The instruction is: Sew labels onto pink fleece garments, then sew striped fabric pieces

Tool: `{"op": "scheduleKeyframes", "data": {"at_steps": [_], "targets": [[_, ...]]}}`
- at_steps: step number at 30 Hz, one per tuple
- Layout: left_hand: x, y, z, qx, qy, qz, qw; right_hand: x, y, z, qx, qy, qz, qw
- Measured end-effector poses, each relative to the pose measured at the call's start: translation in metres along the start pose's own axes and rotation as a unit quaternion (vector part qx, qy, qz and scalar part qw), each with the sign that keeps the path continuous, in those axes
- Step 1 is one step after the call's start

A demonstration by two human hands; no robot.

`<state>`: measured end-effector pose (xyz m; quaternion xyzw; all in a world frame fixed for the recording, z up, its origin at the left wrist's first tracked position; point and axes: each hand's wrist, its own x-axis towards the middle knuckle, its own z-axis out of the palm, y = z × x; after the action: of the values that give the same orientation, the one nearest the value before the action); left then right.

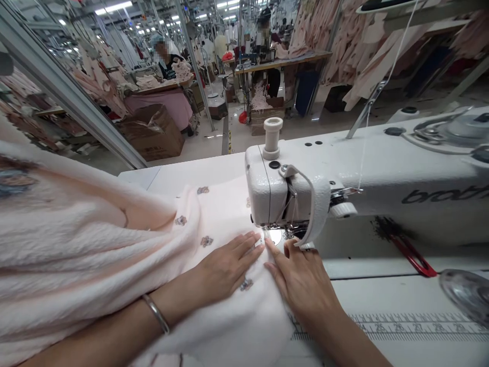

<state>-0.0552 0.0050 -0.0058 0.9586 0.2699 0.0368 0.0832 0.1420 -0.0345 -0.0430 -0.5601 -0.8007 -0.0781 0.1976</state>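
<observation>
Pale pink fleece fabric (pixel 153 255) with small printed motifs spreads over the left of the sewing table and runs up to the needle area of a white sewing machine (pixel 290 188). My left hand (pixel 225 265), with a metal bangle at the wrist, lies flat on the fabric, fingers extended toward the presser foot. Just right of the needle area, my right hand (pixel 305 275) rests at the fabric's edge, its index finger pointing at the lit needle plate (pixel 274 236). Its other fingers are bent, partly under the machine head. The fingertips of both hands are close together.
Red-handled tool (pixel 416 260) with dark bristles lies beneath the machine arm. A ruler strip (pixel 412 326) runs along the table's right front. Thread rises from a metal guide (pixel 369 107). Beyond the table are a cardboard box (pixel 153 132), a metal post and two people at other workstations.
</observation>
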Motion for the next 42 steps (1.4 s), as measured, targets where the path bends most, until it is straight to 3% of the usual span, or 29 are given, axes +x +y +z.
{"op": "scheduleKeyframes", "data": {"at_steps": [19, 28, 35, 39, 42], "targets": [[0.0, -0.003, -0.005, -0.002, -0.011, 0.003, 1.0, -0.006, -0.002, -0.007, 0.002, -0.005, -0.005, 1.0], [0.009, -0.012, -0.009, -0.014, -0.008, -0.038, 0.999, -0.004, -0.005, -0.006, 0.013, -0.005, 0.006, 1.0], [0.008, -0.011, -0.011, -0.007, -0.017, -0.044, 0.999, -0.009, -0.009, -0.017, 0.045, 0.008, -0.004, 0.999], [0.009, -0.012, -0.007, 0.002, -0.007, -0.038, 0.999, -0.012, -0.02, -0.012, 0.056, 0.025, -0.021, 0.998], [0.01, -0.013, -0.004, 0.002, 0.03, -0.071, 0.997, -0.011, -0.041, 0.0, 0.06, 0.028, -0.009, 0.998]]}}
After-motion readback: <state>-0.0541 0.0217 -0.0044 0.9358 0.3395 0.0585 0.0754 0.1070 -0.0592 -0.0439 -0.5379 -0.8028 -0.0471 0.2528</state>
